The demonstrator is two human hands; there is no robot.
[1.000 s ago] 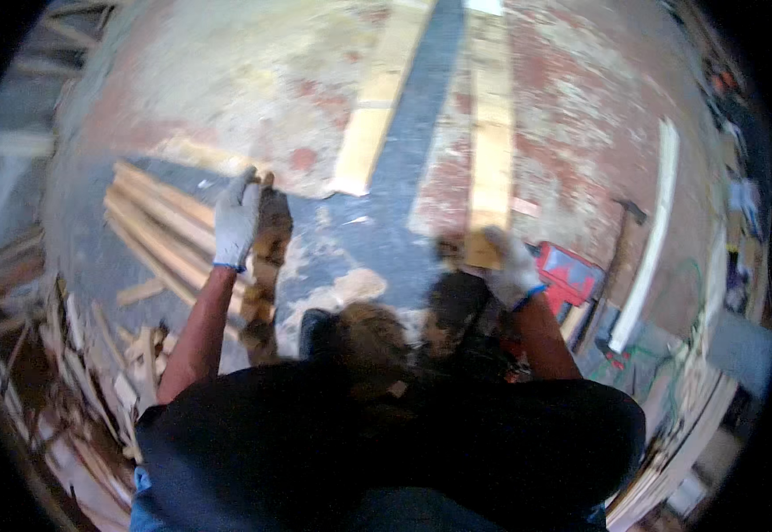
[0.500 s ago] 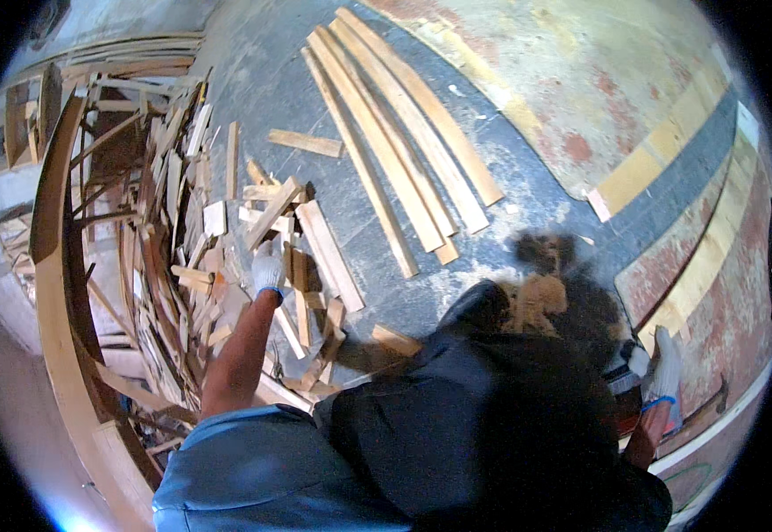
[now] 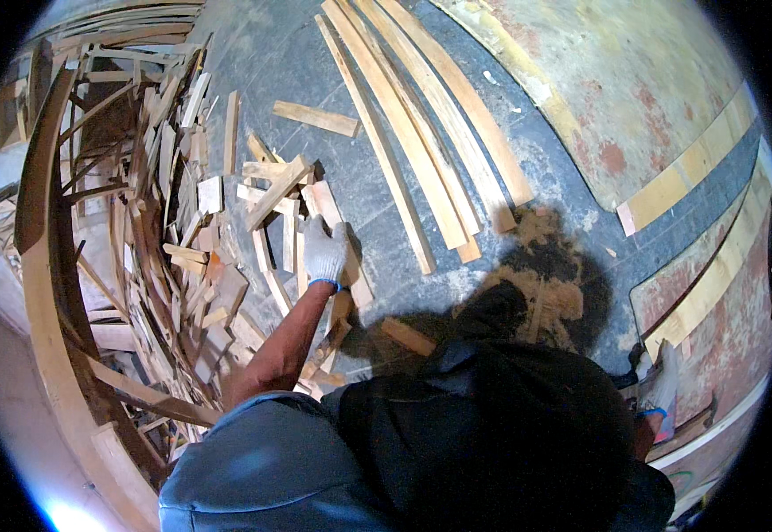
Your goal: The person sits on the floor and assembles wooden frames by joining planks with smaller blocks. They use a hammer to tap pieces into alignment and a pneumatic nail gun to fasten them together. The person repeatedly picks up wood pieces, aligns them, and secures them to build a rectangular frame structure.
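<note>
My left hand, in a white knitted glove with a blue cuff, reaches over a pale flat board on the dark floor. Its thumb and fingers look apart, and it covers the middle of that board. Just beyond and left of it lies a heap of short wood offcuts. My right hand, also gloved, is low at the right, smeared and partly hidden by my dark clothing. It is nearest the lower end of a long pale wooden strip; what it holds, if anything, cannot be made out.
Several long planks lie side by side ahead. A big pile of scrap wood fills the left, behind a long curved beam. Sawdust lies ahead of my body. A short block rests on the floor in shadow.
My left hand has moved right, from the offcut heap to over the pale board. The right hand has shifted slightly and is blurrier. The whole view has moved a little.
</note>
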